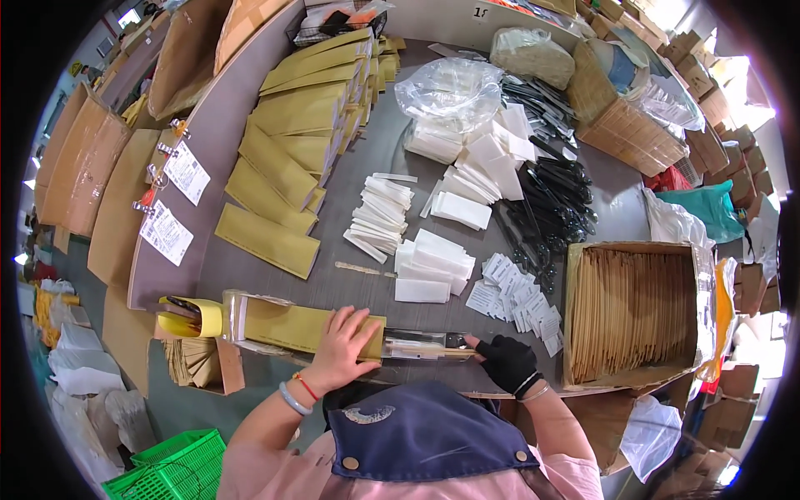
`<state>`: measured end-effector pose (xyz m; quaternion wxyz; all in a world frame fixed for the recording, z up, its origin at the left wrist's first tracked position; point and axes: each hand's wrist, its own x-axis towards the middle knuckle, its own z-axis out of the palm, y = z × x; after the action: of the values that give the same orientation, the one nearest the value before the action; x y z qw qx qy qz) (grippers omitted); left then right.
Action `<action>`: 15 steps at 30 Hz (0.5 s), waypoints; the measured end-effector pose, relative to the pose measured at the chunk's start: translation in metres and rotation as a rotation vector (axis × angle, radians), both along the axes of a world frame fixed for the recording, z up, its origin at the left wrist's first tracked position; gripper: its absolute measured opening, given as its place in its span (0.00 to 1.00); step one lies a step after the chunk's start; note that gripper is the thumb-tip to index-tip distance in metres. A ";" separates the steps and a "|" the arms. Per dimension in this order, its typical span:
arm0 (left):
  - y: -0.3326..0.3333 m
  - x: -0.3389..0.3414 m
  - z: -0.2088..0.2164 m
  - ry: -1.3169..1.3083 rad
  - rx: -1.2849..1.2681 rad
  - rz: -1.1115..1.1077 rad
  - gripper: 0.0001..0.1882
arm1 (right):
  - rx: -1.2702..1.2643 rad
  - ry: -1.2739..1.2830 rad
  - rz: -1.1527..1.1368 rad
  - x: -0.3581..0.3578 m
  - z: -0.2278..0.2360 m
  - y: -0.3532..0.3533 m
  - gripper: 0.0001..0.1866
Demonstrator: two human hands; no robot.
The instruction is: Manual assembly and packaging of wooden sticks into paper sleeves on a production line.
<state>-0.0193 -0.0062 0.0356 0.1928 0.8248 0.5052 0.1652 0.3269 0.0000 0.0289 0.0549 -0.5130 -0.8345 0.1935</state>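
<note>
A long gold cardboard sleeve (287, 325) lies along the table's near edge. My left hand (340, 348) rests flat on its right end, fingers stretched out. From that end sticks a slim clear-topped packet (421, 344) with something dark and a pale strip inside; its other end is hidden in or under the sleeve. My right hand (507, 365), in a black fingerless glove, pinches the packet's right end. Beyond the hands lie stacks of folded white papers (433, 267) and a spread of small printed cards (518, 300). Black-handled items (554, 196) are piled farther back.
Flat gold sleeves (292, 117) overlap in rows at the far left. An open carton (575, 317) packed with upright brown sleeves stands at the right. A yellow holder (200, 321) sits at the left near edge, a green basket (171, 467) below. Clear plastic bags (450, 87) lie at the back.
</note>
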 end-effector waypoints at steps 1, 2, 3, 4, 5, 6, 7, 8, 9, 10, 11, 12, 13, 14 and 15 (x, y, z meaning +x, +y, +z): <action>0.003 -0.001 -0.001 0.039 0.002 -0.021 0.37 | -0.001 -0.056 0.007 0.000 -0.002 0.000 0.20; 0.005 -0.002 -0.004 0.024 0.016 -0.054 0.38 | -0.002 -0.113 0.015 0.000 -0.005 0.000 0.20; 0.007 0.000 -0.008 0.022 0.017 -0.054 0.38 | -0.001 -0.115 0.014 -0.003 -0.012 0.002 0.20; 0.009 0.004 -0.012 -0.019 -0.030 -0.071 0.38 | 0.010 -0.038 0.054 -0.012 -0.021 0.004 0.20; 0.010 0.009 -0.013 -0.063 -0.077 -0.089 0.39 | 0.020 0.036 0.093 -0.027 -0.021 0.006 0.19; 0.010 0.020 -0.014 -0.066 -0.078 -0.095 0.39 | 0.012 0.068 0.094 -0.045 -0.016 0.005 0.19; 0.011 0.036 -0.013 -0.079 -0.046 -0.098 0.39 | -0.052 0.246 0.080 -0.065 -0.019 0.008 0.17; 0.012 0.044 -0.012 -0.093 -0.014 -0.101 0.39 | -0.021 0.334 0.089 -0.066 -0.017 0.009 0.15; 0.013 0.044 -0.009 -0.095 -0.014 -0.105 0.39 | 0.011 0.422 0.098 -0.067 -0.015 0.009 0.13; 0.014 0.044 -0.004 -0.068 -0.005 -0.105 0.38 | -0.007 0.327 0.033 -0.052 -0.028 0.009 0.10; 0.014 0.046 -0.001 -0.046 0.003 -0.104 0.38 | -0.027 0.226 -0.033 -0.035 -0.033 0.007 0.08; 0.015 0.047 -0.003 -0.050 0.003 -0.100 0.38 | -0.038 0.426 -0.189 -0.024 -0.037 0.001 0.04; 0.015 0.052 -0.007 -0.047 0.002 -0.107 0.38 | -0.039 0.420 -0.196 -0.028 -0.036 -0.002 0.04; 0.016 0.054 -0.011 -0.038 0.003 -0.115 0.38 | -0.083 0.513 -0.260 -0.043 -0.038 -0.006 0.03; 0.016 0.059 -0.015 -0.038 0.002 -0.122 0.38 | -0.126 0.608 -0.323 -0.059 -0.039 -0.009 0.03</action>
<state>0.0397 0.0098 0.0209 0.2111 0.8511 0.4499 0.1691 0.2675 -0.0090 -0.0101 0.2991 -0.5596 -0.6745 0.3773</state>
